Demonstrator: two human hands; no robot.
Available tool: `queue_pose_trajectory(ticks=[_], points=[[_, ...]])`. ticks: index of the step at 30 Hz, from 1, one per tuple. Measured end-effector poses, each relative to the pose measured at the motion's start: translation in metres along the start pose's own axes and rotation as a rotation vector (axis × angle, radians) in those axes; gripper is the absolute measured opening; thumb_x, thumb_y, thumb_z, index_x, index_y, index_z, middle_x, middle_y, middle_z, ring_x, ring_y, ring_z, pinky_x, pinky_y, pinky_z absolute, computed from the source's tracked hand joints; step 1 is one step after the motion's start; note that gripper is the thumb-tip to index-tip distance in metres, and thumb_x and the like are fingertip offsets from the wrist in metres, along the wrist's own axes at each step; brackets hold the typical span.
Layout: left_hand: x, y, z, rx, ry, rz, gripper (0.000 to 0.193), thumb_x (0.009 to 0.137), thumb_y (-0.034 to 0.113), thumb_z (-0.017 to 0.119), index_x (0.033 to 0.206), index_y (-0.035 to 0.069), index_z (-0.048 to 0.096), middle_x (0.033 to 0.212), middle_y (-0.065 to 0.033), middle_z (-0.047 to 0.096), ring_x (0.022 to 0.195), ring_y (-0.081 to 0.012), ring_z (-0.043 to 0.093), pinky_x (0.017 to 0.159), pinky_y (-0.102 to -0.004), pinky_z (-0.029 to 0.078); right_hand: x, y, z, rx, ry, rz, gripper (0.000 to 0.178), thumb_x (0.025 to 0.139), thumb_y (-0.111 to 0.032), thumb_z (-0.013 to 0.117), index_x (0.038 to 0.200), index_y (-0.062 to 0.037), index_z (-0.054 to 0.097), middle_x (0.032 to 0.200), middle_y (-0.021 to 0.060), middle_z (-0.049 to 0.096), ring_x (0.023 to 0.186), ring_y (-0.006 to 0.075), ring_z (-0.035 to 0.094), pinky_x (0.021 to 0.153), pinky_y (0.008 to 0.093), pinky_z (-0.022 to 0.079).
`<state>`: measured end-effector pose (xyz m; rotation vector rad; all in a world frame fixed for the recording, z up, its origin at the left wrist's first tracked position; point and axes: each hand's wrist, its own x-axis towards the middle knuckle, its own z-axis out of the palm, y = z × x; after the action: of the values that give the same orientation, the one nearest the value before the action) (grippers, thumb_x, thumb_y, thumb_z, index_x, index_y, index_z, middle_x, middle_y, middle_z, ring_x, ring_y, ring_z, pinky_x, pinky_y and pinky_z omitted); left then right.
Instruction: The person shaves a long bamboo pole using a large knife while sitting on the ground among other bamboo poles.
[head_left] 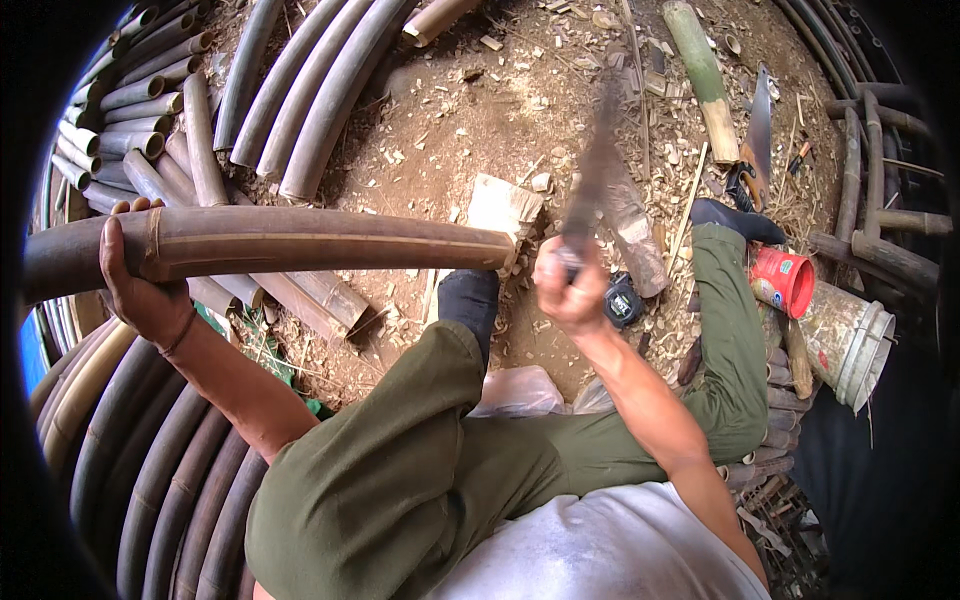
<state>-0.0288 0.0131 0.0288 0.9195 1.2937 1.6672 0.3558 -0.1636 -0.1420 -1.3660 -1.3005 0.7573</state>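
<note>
A thick brown bamboo pole [330,238] lies across the left half of the head view. My left hand [145,300] is closed around it near its left part, the thumb in front and the fingertips showing over the top. The pole's right end reaches a pale wooden block [492,205] on the ground, just above my dark-socked foot [467,305]. To the right of that end, my right hand [572,290] is closed on the handle of a machete [597,165]. Its dark blade points up and away, smeared by motion, apart from the pole.
Bamboo poles lie at the upper left [325,100] and lower left [185,490]. Right of my right hand are a tape measure [622,300], a red container [782,280] and a dirty white bucket [845,340]. A handsaw [760,140] and a greenish bamboo piece [700,80] lie farther off among wood chips.
</note>
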Motion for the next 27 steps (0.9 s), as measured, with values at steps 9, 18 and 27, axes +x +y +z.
queue_pose_trajectory(ticks=[9,18,27], points=[[0.001,-0.009,-0.009,0.031,0.070,0.013,0.041,0.087,0.029,0.060,0.112,-0.004,0.056,0.100,-0.0183,0.063,0.095,-0.0284,0.061,0.091,-0.0396,0.046,0.019,-0.028,-0.010,-0.071,-0.174,0.238,0.029,0.095,-0.026,0.054,0.099,0.0017,0.048,0.062,0.0033,0.052,0.052,0.0094,0.051,0.047,0.0242,0.045],[-0.003,-0.019,-0.015,-0.079,0.049,-0.107,0.045,0.087,0.032,0.061,0.115,-0.002,0.055,0.105,-0.0171,0.063,0.096,-0.0280,0.061,0.093,-0.0399,0.046,-0.047,0.067,-0.004,-0.431,-0.388,0.511,0.035,0.087,-0.032,0.060,0.100,-0.0010,0.051,0.073,0.0214,0.062,0.071,0.0414,0.063,0.063,0.0466,0.050],[-0.006,-0.049,-0.002,-0.066,0.044,-0.031,0.047,0.086,0.032,0.062,0.115,-0.004,0.055,0.102,-0.0175,0.061,0.095,-0.0291,0.060,0.093,-0.0412,0.046,-0.021,0.003,-0.009,-0.305,-0.322,0.509,0.034,0.091,-0.029,0.057,0.105,0.0011,0.050,0.071,0.0160,0.059,0.063,0.0288,0.061,0.058,0.0398,0.049]])
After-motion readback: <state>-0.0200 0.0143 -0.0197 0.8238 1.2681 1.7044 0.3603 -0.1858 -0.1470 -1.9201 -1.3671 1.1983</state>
